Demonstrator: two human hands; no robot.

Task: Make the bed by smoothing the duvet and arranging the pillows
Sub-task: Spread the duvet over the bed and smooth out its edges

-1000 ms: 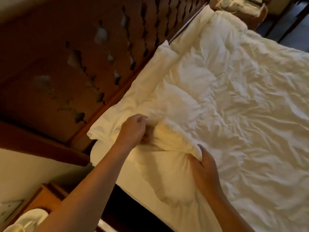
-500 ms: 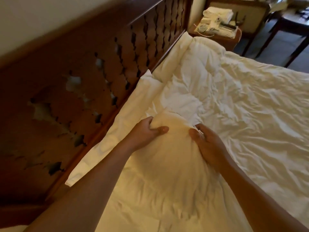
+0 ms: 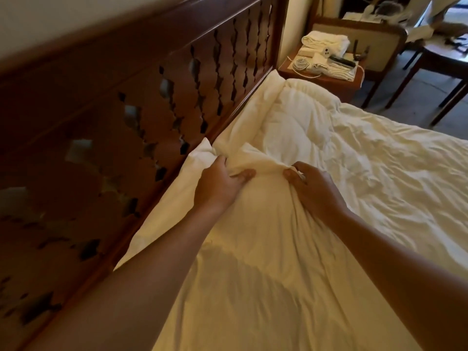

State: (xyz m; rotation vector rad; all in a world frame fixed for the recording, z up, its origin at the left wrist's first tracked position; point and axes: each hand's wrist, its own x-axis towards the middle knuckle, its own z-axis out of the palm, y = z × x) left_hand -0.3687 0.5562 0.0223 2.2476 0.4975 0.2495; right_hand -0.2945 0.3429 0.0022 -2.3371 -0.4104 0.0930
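My left hand [image 3: 219,187] and right hand [image 3: 315,191] had carried the crumpled white cotton duvet [image 3: 266,224] edge up toward the carved dark wooden headboard [image 3: 152,117]. Both gripped it tight, so smoothing seemed underway.

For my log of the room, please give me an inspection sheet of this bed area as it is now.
Surface: bed, white sheet wrinkled.
Job's things: duvet bunched at top edge; pillows along headboard.
Clutter: folded towels, remote on nightstand.
Hands: left hand and right hand both grip the duvet edge.
Cables: coiled white cable on nightstand.
Surroundings: chair, dark table.
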